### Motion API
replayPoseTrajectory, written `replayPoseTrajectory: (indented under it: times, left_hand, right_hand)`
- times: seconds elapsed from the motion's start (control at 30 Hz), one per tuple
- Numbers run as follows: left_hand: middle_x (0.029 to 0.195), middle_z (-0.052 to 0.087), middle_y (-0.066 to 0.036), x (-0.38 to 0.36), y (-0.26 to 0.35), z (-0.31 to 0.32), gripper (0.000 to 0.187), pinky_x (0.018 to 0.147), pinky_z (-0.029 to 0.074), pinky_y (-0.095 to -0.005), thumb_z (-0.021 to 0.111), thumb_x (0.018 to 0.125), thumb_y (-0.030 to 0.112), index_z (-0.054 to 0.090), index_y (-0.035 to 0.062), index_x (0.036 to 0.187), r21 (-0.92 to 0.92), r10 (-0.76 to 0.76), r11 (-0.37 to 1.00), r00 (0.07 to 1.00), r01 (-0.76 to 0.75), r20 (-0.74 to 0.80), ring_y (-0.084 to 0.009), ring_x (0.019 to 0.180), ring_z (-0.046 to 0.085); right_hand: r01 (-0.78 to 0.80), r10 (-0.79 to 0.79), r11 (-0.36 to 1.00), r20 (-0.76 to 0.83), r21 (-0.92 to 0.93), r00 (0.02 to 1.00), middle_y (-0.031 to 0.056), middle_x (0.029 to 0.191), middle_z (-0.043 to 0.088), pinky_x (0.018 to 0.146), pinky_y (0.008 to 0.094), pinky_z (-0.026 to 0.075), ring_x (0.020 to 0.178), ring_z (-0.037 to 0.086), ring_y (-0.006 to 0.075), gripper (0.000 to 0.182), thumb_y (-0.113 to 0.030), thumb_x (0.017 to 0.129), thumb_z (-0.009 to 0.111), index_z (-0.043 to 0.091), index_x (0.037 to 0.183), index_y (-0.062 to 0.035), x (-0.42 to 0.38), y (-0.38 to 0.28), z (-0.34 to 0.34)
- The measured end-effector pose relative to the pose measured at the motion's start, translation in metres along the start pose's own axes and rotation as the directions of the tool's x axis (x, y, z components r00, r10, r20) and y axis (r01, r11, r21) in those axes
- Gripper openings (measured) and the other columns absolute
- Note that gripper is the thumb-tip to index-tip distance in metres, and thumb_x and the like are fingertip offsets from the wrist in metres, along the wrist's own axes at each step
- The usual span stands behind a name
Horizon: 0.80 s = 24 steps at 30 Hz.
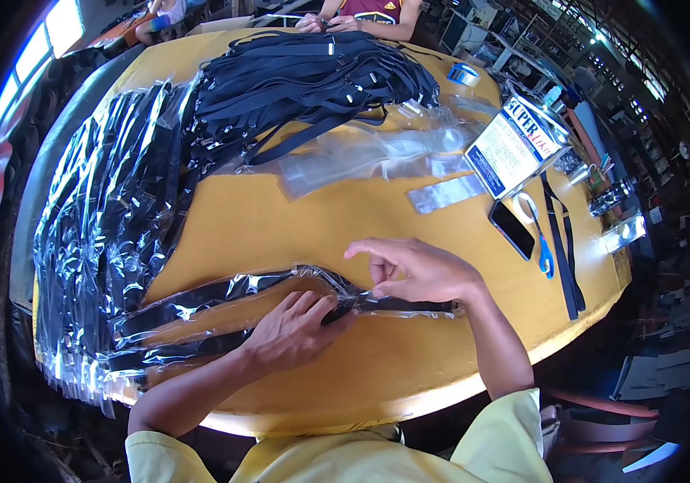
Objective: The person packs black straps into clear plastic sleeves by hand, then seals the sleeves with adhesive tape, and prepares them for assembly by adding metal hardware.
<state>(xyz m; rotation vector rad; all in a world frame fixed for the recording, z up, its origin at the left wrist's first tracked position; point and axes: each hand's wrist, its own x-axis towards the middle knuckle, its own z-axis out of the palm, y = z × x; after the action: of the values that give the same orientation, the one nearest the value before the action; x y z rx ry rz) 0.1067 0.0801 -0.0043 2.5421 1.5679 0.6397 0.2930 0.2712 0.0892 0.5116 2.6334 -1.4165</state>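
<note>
A black strap in clear plastic (pixel 224 288) lies bent across the near part of the yellow table (pixel 280 217). My left hand (pixel 292 326) is closed on the strap near its bend, fingers curled over it. Just above the strap's right part is my right hand (pixel 417 270), fingers apart, with the index finger stretched out to the left. Nothing shows between its fingers. To the left lies a wide layer of wrapped black straps (pixel 111 217). Behind is a large heap of unwrapped black straps (pixel 296 80).
Clear plastic sleeves (pixel 377 153) lie beyond my hands. At the right are a large tin (pixel 514 145), a black phone (pixel 511 229), blue-handled scissors (pixel 546 259), loose black straps (pixel 564 249) and a tape roll (pixel 463 74). Another person (pixel 369 18) is at the far edge.
</note>
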Motion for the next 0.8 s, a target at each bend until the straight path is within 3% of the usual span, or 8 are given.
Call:
replayPoseTrajectory:
  times: [0.17, 0.23, 0.47, 0.53, 0.67, 0.73, 0.8]
  left_hand:
    - [0.117, 0.056, -0.009, 0.000, 0.001, -0.001, 0.053, 0.090, 0.052, -0.0416, 0.071, 0.087, 0.016, 0.062, 0.0226, 0.138, 0.012, -0.001, 1.000, 1.000, 0.001, -0.017, -0.0274, 0.102, 0.059]
    - [0.117, 0.056, -0.009, 0.000, 0.002, -0.003, 0.053, 0.091, 0.052, -0.0410, 0.070, 0.087, 0.016, 0.062, 0.0228, 0.140, 0.019, -0.002, 1.000, 1.000, 0.003, -0.021, -0.0266, 0.102, 0.059]
    - [0.117, 0.056, -0.008, -0.001, 0.000, 0.001, 0.054, 0.091, 0.052, -0.0406, 0.070, 0.087, 0.015, 0.061, 0.0235, 0.140, 0.011, -0.007, 1.000, 1.000, 0.007, -0.015, -0.0255, 0.101, 0.059]
    - [0.112, 0.055, -0.008, 0.000, -0.001, -0.001, 0.049, 0.089, 0.050, -0.0399, 0.064, 0.090, 0.018, 0.062, 0.0147, 0.139, 0.036, 0.046, 0.998, 0.998, -0.044, -0.044, -0.0235, 0.100, 0.057]
    - [0.112, 0.055, -0.008, 0.000, -0.001, -0.003, 0.048, 0.088, 0.050, -0.0398, 0.064, 0.090, 0.018, 0.062, 0.0143, 0.138, 0.036, 0.046, 0.998, 0.998, -0.045, -0.037, -0.0234, 0.100, 0.058]
    - [0.117, 0.056, -0.008, -0.001, -0.001, 0.000, 0.054, 0.090, 0.051, -0.0402, 0.069, 0.087, 0.014, 0.062, 0.0240, 0.140, 0.013, 0.008, 1.000, 1.000, -0.007, -0.019, -0.0253, 0.100, 0.059]
    - [0.117, 0.056, -0.007, -0.001, -0.001, 0.000, 0.053, 0.090, 0.051, -0.0401, 0.069, 0.088, 0.015, 0.062, 0.0240, 0.140, 0.016, 0.007, 1.000, 1.000, -0.007, -0.016, -0.0252, 0.100, 0.059]
  right_hand:
    - [0.060, -0.053, 0.995, 0.089, -0.078, 0.995, 0.0057, 0.084, 0.063, 0.072, 0.0317, 0.053, 0.076, 0.062, 0.0150, 0.058, -0.002, 0.087, 0.072, 0.050, 0.141, -0.0080, 0.020, 0.003, 0.012]
    - [0.011, -0.021, 0.998, 0.176, 0.058, 0.984, 0.0056, 0.084, 0.063, 0.070, 0.0315, 0.053, 0.075, 0.063, 0.0150, 0.059, -0.003, 0.087, 0.073, 0.050, 0.141, -0.0067, 0.025, 0.004, 0.014]
    - [0.020, -0.020, 1.000, 0.198, 0.003, 0.980, 0.0062, 0.084, 0.065, 0.069, 0.0324, 0.053, 0.074, 0.065, 0.0158, 0.060, -0.003, 0.087, 0.074, 0.049, 0.141, -0.0061, 0.031, 0.009, 0.017]
    - [0.038, -0.026, 0.997, 0.181, -0.068, 0.983, 0.0070, 0.083, 0.065, 0.069, 0.0339, 0.053, 0.074, 0.065, 0.0172, 0.060, -0.004, 0.087, 0.073, 0.049, 0.141, -0.0063, 0.033, 0.009, 0.017]
    - [0.040, -0.021, 0.994, 0.176, -0.106, 0.984, 0.0075, 0.082, 0.065, 0.069, 0.0350, 0.053, 0.074, 0.066, 0.0190, 0.061, -0.005, 0.086, 0.073, 0.049, 0.142, -0.0072, 0.034, 0.007, 0.016]
    - [0.046, -0.025, 0.989, 0.153, -0.138, 0.988, 0.0072, 0.082, 0.066, 0.069, 0.0353, 0.052, 0.074, 0.066, 0.0198, 0.059, -0.004, 0.085, 0.072, 0.049, 0.139, -0.0076, 0.034, 0.006, 0.018]
    - [0.037, -0.017, 0.990, 0.146, -0.135, 0.989, 0.0072, 0.082, 0.066, 0.068, 0.0354, 0.052, 0.074, 0.066, 0.0201, 0.057, -0.004, 0.085, 0.072, 0.049, 0.136, -0.0077, 0.033, 0.007, 0.018]
